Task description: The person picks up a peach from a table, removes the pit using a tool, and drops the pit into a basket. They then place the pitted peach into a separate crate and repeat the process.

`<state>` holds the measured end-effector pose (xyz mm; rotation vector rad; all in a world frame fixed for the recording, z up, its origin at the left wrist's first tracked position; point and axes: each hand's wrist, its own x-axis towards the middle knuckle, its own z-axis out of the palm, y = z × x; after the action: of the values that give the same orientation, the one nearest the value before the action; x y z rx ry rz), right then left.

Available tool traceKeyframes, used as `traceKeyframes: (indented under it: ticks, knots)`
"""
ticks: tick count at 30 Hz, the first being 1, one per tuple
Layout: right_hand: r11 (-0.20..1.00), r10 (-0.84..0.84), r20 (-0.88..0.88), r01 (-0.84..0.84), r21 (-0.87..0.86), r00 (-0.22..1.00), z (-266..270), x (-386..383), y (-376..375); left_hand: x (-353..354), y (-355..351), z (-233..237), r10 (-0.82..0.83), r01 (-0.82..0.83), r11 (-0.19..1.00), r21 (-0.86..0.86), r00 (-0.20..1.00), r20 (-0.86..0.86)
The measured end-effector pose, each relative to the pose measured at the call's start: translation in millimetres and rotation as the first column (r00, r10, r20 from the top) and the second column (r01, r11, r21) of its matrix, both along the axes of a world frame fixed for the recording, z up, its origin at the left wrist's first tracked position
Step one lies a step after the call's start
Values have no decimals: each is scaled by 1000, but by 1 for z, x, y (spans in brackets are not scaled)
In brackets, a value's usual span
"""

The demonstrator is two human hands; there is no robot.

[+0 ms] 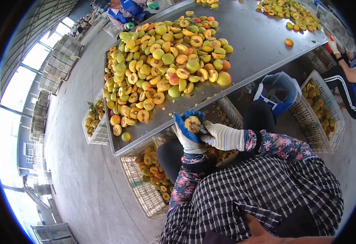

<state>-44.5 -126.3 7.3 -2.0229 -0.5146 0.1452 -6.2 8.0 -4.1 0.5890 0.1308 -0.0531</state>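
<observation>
My left hand point(187, 132), in a white and blue glove, is wrapped round a cut fruit half point(192, 124) with its brownish inside facing up. My right hand point(226, 136), in a striped glove, is closed on a small metal tool point(202, 128) whose end touches the fruit. Both hands are together just off the near edge of the metal table point(251, 49). Beyond them lies a large pile of yellow-green fruit point(157, 61), many pieces cut in half.
Crates of fruit stand at the lower left point(135, 183), under my hands point(237, 112) and at the right point(336, 134). A blue and white bucket point(281, 107) is right of my knee. Co-workers are at the table's far left point(125, 14) and right point(350, 75).
</observation>
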Motion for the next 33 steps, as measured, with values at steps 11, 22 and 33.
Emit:
traceKeyframes:
  ticks: [11, 22, 33]
  knots:
    - [998, 59, -175, -59, 7, 983, 0, 1, -4, 4, 1, -6, -52, 64, 981, 181, 996, -71]
    - [884, 323, -742, 94, 459, 587, 28, -7, -10, 9, 5, -1, -237, 251, 953, 168, 966, -102]
    - [708, 538, -768, 309, 636, 347, 26, -5, -25, 11, 4, 11, -373, 382, 922, 70, 921, -109]
